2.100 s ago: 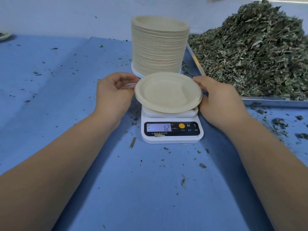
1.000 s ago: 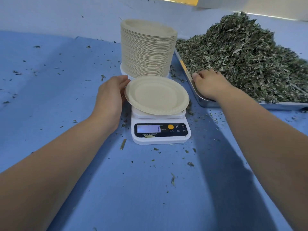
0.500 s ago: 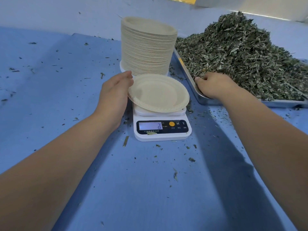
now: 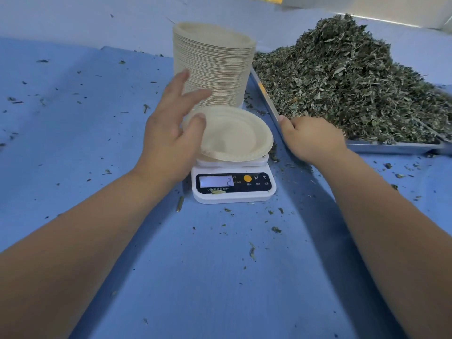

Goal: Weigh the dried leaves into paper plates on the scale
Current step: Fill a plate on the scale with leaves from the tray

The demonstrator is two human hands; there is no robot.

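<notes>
An empty paper plate [image 4: 236,134] lies a little tilted on the white kitchen scale [image 4: 233,192], whose display reads 2. My left hand [image 4: 168,138] is at the plate's left rim with its fingers spread and blurred; its thumb touches the rim. My right hand [image 4: 313,139] is at the near left corner of the metal tray [image 4: 391,147]. Its fingers are curled into the edge of the big heap of dried leaves [image 4: 342,79]. What the fingers enclose is hidden behind the back of the hand.
A tall stack of paper plates [image 4: 212,62] stands right behind the scale, next to the tray's left rim. Leaf crumbs are scattered over the blue table cover [image 4: 220,277] around the scale. A pale wall runs along the back.
My left hand has loosened from the plate's rim and spread its fingers, rising toward the stack. My right hand went from the plate to the tray and curled its fingers in the leaves.
</notes>
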